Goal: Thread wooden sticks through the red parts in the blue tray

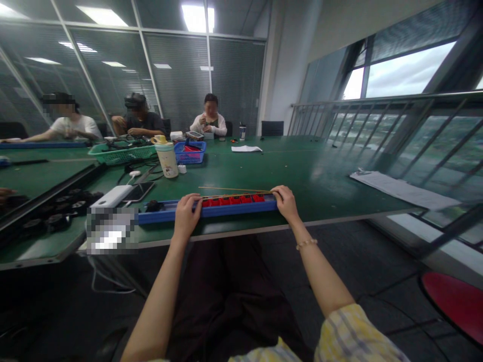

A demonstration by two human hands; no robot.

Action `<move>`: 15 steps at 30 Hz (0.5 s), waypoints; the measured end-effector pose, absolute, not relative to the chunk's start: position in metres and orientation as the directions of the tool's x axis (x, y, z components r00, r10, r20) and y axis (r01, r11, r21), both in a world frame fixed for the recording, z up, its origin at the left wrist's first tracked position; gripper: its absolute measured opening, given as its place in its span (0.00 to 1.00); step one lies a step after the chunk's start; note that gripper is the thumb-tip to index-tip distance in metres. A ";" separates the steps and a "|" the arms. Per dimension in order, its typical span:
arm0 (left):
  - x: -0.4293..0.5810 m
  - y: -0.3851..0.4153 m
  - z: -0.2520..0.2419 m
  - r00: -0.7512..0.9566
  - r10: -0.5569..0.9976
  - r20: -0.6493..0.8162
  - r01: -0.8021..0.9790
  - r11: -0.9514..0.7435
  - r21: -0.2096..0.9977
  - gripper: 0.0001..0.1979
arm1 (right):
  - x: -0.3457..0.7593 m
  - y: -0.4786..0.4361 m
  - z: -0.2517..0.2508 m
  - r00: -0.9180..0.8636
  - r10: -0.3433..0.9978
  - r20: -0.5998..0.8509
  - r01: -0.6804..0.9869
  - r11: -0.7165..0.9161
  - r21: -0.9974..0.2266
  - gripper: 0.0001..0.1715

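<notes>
Tray: blue tray (226,210), long and narrow, lies along the near edge of the bench (302,171), with a row of red parts (232,200) in its right half.
Left grip: left hand (186,213) closed over the tray near its middle, fingers curled on top.
Right grip: right hand (286,201) closed on the tray's right end.
Near the tray: a thin rod (234,189) lies just behind it; a phone (140,191) lies to its left.
Bench surface: green, matt; carries a bottle (167,158), a green basket (123,153), a blue basket (190,152) and a paper sheet (246,149) farther back.
Room: glass partition (177,75) behind, railing (377,115) and windows on the right, lit ceiling panels; three people sit at the far end.
</notes>
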State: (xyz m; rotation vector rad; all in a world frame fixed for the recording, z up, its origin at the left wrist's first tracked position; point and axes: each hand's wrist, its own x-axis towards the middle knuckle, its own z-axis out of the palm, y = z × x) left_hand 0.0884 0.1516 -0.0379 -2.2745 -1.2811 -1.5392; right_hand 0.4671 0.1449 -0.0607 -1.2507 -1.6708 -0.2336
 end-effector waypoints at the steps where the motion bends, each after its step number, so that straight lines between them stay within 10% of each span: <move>1: 0.088 0.152 -0.038 0.129 0.572 0.810 0.686 -0.642 0.343 0.09 | 0.467 0.145 -0.061 0.028 0.616 0.787 0.810 0.447 -0.379 0.13; 15: 0.086 0.151 -0.038 0.139 0.570 0.810 0.688 -0.644 0.335 0.09 | 0.467 0.141 -0.059 0.057 0.605 0.794 0.789 0.460 -0.407 0.14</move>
